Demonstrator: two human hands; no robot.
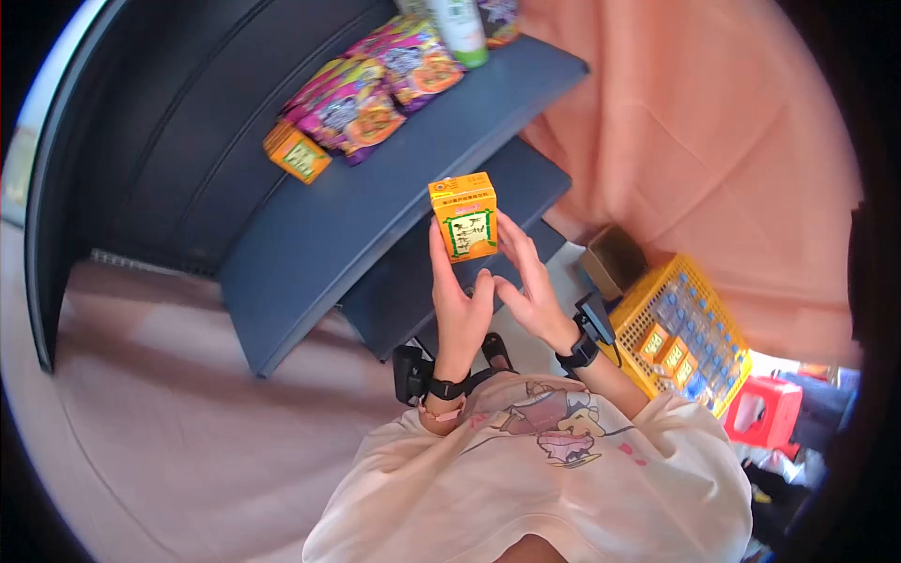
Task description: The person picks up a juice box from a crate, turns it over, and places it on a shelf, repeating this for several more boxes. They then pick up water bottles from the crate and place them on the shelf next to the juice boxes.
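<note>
Head view: both hands grip an orange carton (467, 218) in front of the torso. The left hand (458, 305) presses its fingers along the carton's left side; the right hand (535, 286) closes on the right side, thumbs close together below it. The carton is a rectangular block of smooth, printed stock, its front showing a pale, green-bordered panel with dark characters.

Beyond the hands and to the left, a dark, smooth shelf (385, 202) with a flat front edge carries a second orange carton (298, 153), crinkled glossy pouches (349, 103) in purple, pink and yellow, and, farther along, a white container (457, 26) with a green lower end. A lower dark tier (511, 178) sits behind and beneath the held carton.

To the right of the right hand stands a yellow crate (648, 302) of rigid, perforated plastic. It contains rows of clear bottles (699, 324) with blue caps, and orange packs (674, 357) along the side nearer the right wrist. A brown, open-topped box (612, 261) is beside the crate; farther right is a red plastic item (779, 413). Soft, creased pink cloth (694, 122) hangs beyond the crate.
</note>
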